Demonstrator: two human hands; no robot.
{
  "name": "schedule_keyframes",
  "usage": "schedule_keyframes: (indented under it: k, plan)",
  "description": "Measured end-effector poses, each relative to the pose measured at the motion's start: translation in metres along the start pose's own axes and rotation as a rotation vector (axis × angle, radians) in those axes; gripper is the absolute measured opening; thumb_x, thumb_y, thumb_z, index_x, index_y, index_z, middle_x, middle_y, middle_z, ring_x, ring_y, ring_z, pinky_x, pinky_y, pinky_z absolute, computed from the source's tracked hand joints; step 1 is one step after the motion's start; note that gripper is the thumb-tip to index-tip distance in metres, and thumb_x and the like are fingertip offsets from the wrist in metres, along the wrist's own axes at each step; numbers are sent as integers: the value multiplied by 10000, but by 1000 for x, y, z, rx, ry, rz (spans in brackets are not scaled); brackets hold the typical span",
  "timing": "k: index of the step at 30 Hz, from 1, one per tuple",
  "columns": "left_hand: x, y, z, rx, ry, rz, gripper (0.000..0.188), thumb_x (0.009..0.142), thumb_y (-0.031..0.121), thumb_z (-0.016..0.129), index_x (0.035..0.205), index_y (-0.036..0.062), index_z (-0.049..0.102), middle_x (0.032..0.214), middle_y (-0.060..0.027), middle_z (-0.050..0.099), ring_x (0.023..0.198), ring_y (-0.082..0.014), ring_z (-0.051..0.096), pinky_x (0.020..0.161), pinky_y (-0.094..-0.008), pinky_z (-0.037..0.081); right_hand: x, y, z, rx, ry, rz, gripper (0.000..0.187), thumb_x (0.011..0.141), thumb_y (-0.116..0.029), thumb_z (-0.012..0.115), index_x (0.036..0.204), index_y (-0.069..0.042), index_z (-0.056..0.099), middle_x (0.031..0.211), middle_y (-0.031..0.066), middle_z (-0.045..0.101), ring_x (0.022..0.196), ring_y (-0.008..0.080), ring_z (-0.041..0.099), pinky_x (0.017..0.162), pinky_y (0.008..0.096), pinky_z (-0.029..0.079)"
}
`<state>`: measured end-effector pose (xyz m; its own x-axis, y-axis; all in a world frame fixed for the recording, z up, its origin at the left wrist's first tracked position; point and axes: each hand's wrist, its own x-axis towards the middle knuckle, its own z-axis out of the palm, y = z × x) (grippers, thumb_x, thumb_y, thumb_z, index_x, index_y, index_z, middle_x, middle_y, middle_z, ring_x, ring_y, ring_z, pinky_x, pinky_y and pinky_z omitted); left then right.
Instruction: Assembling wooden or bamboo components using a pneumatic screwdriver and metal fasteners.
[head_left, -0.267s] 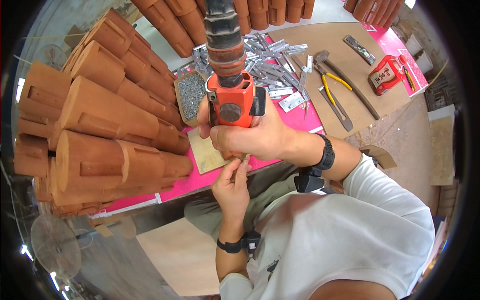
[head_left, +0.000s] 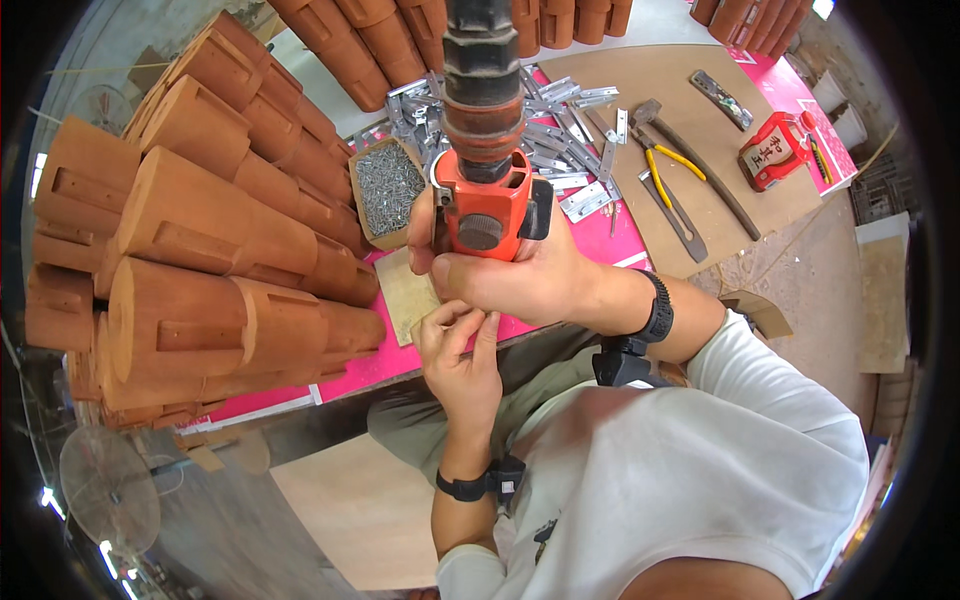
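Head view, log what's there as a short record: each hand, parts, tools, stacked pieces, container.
Right hand: gripping an orange power tool
Left hand: fingers drawn together just below the right hand; whether they hold anything is unclear
Parts: small metal fasteners in an open box; loose pile of silvery metal strips
Tools: hammer, yellow-handled pliers
Stacked pieces: reddish-brown cylinders, left and far side
Container: red jug, right of the hammer
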<state>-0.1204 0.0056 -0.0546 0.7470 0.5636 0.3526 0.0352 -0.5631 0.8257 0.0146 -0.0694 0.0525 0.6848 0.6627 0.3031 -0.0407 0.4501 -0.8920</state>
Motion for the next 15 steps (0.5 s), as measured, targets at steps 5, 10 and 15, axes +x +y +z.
schedule_keyframes:
  k: [5,10,15]
  plan:
    - [22,-11,8,116,26,98,137,795,130,827,879,41,765,1175,-75,641,1171,-298,509,976,-413,432,9,8,-9,-9,8,-100,269,792,-8,687,1055,-12,631,887,1,667,804,61,610,727,267,527]
    - [40,-21,19,97,25,107,138,795,131,816,896,43,783,1312,-91,626,1308,-338,438,1076,-448,381,20,23,-15,34,73,-160,273,807,6,687,1070,1,617,917,12,660,823,70,612,745,261,526]
    - [45,-32,22,170,11,66,158,788,128,806,921,44,788,1486,-179,507,1426,-412,335,1146,-513,312,27,38,-22,-45,66,-174,222,813,43,628,1029,0,599,930,75,665,864,128,649,741,300,551]
